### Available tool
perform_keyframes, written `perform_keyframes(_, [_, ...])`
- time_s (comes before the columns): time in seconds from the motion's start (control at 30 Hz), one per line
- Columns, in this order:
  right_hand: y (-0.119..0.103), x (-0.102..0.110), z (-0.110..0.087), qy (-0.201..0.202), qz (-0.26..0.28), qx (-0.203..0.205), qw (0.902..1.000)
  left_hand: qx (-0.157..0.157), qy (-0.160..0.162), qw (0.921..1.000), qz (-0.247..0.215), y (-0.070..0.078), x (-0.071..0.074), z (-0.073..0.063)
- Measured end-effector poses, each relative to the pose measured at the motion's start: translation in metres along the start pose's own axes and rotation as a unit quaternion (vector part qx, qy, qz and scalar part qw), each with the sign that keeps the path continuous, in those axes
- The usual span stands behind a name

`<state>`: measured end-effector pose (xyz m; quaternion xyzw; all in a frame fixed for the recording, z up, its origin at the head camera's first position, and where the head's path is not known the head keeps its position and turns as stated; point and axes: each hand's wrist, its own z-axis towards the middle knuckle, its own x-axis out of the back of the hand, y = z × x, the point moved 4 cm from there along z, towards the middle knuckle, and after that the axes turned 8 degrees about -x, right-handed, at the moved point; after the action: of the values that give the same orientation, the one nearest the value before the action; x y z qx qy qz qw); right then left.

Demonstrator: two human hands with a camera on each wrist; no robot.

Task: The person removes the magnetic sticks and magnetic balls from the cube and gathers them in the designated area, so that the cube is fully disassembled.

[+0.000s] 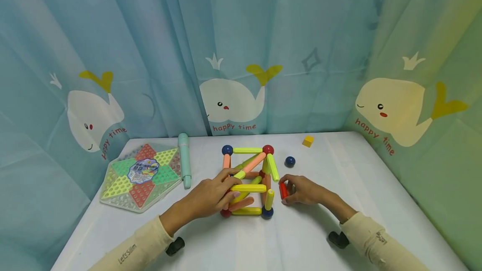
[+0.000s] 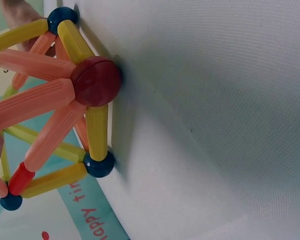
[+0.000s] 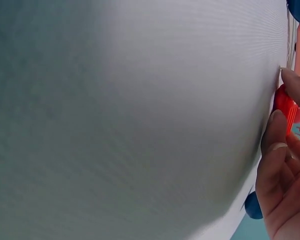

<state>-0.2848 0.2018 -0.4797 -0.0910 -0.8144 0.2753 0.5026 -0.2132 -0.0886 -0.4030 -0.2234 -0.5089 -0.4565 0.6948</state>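
A frame of magnetic building sticks and balls [image 1: 248, 188] stands in the middle of the table, with yellow, green and orange sticks joined by red and blue balls. My left hand [image 1: 208, 195] grips its left side, fingers curled over the sticks. In the left wrist view, several sticks meet at a red ball [image 2: 97, 82] low on the frame. My right hand [image 1: 305, 190] is just right of the frame and pinches a short red stick [image 1: 283, 190] between thumb and fingers, close over the table. A loose blue ball [image 1: 290, 162] lies beyond that hand.
At the left lies a hexagonal Chinese checkers board [image 1: 158, 191] in clear wrap, with a mint-green tube [image 1: 184, 158] beside it. A small yellow cube [image 1: 308, 141] is near the table's far edge. A whale-print curtain [image 1: 233, 53] hangs behind the white table [image 1: 361, 170].
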Motion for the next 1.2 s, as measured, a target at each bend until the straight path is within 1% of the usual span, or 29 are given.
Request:
perform_keyframes(0.1, [0.002,0.000,0.000,0.002,0.000,-0.006,1.0000,-0.002,0.002,1.0000,0.001,0.000,0.000,0.000])
perform_keyframes(0.17, [0.002,0.002,-0.003,0.004,0.007,-0.001,1.0000,-0.002,0.002,1.0000,-0.001,0.000,0.000,0.000])
perform_keyframes(0.27, [0.002,0.008,-0.010,0.012,0.017,0.024,0.9995,-0.002,0.001,1.0000,-0.004,0.000,0.000,0.000])
perform_keyframes(0.4, [-0.003,0.017,-0.025,0.033,0.028,0.070,0.9966,-0.001,0.001,1.0000,-0.010,0.000,-0.001,0.000])
perform_keyframes(0.5, [-0.016,0.016,-0.037,0.044,0.039,0.115,0.9917,-0.002,0.002,1.0000,-0.009,0.000,-0.001,0.000])
perform_keyframes(0.63, [-0.041,0.006,-0.049,0.039,0.057,0.171,0.9829,-0.005,0.004,1.0000,-0.003,0.000,0.000,-0.001])
perform_keyframes(0.7, [-0.052,0.001,-0.052,0.040,0.061,0.188,0.9794,-0.007,0.005,1.0000,-0.002,0.000,0.001,0.000])
perform_keyframes(0.83, [-0.064,-0.006,-0.052,0.062,0.062,0.204,0.9751,-0.008,0.004,1.0000,-0.001,0.000,0.002,0.001])
perform_keyframes(0.97, [-0.065,-0.010,-0.051,0.079,0.062,0.211,0.9724,-0.003,-0.006,1.0000,0.003,0.000,0.001,0.000])
perform_keyframes(1.1, [-0.065,-0.012,-0.051,0.084,0.067,0.218,0.9700,0.006,-0.017,0.9998,-0.003,0.000,0.003,-0.001])
perform_keyframes(1.2, [-0.066,-0.012,-0.050,0.084,0.067,0.217,0.9703,0.014,-0.018,0.9997,-0.012,-0.002,0.010,-0.003])
